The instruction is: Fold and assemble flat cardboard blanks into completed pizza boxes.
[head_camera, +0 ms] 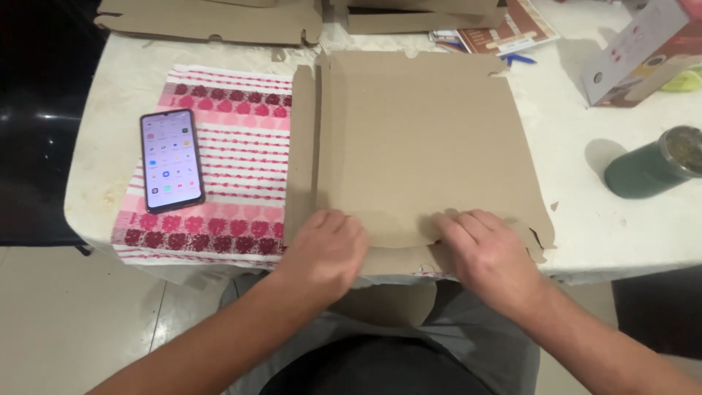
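Flat brown cardboard box blank (420, 139) lies unfolded on the desk (621, 219), side flap creased; left hand (325, 249) and right hand (490, 252) press its near flap, fingers (468, 223) flat, gripping nothing.

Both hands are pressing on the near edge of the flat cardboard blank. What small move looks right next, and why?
Probably fold the near flap up along its crease. The left hand and right hand both rest flat on the near edge of the cardboard blank, which lies unfolded on the table, with its left side flap only slightly raised.
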